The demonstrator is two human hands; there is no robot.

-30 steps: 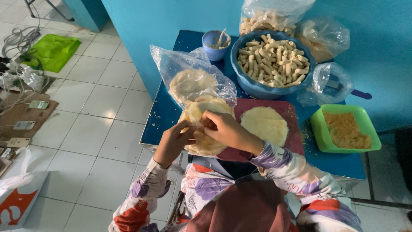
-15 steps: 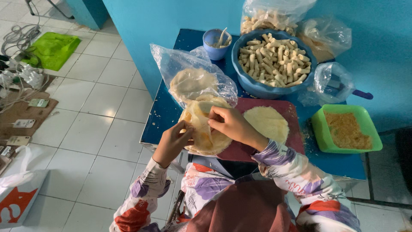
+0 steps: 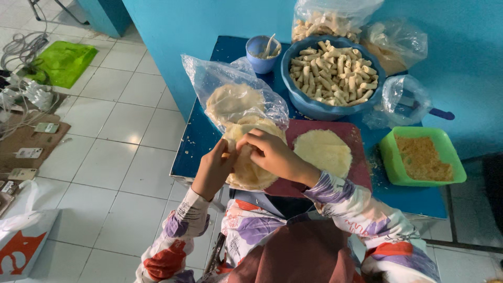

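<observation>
Both hands pinch a thin, floppy, pale round wrapper (image 3: 246,170) at the near edge of the blue counter (image 3: 201,139): the left hand (image 3: 214,169) grips its left rim, the right hand (image 3: 270,153) closes fingers on its top. Behind it a crinkled clear plastic bag (image 3: 230,86) holds more wrappers; another round wrapper (image 3: 322,152) lies flat on a dark red board (image 3: 293,184). White tiled floor (image 3: 120,112), turquoise wall (image 3: 209,21). Since half a second ago, the hands have drawn closer together.
</observation>
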